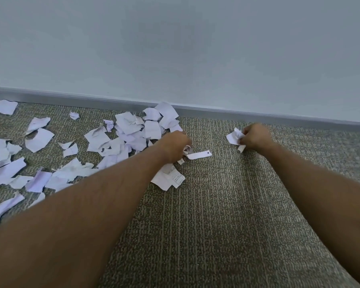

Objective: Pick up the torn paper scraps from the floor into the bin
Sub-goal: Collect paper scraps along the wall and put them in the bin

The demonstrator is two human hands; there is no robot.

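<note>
Head view, collection under way. Torn paper scraps (pixel 129 129) lie scattered over the carpeted floor (pixel 216 215) across the left half of the frame, thickest at centre against the baseboard (pixel 258 116); a few flat pieces (pixel 168 177) lie just below the left hand. The bin is not in view.

Left hand (pixel 175 146), at frame centre: the grip is curled round crumpled scraps, and a narrow strip (pixel 199 155) with a punched hole sticks out to its right.

Right hand (pixel 256 136), at centre right: the grip is clenched on a wad of crumpled paper (pixel 235 136), which shows at the left edge of the fist.

Handling, as judged: the scraps are very light, thin and limp, neither fragile nor slippery, though flat pieces may cling to the carpet pile. A raised or curled edge offers the best hold; bunching several pieces together into a fist should carry more at once. Loose strips trailing from a full hand could drop on the way to the bin.
</note>
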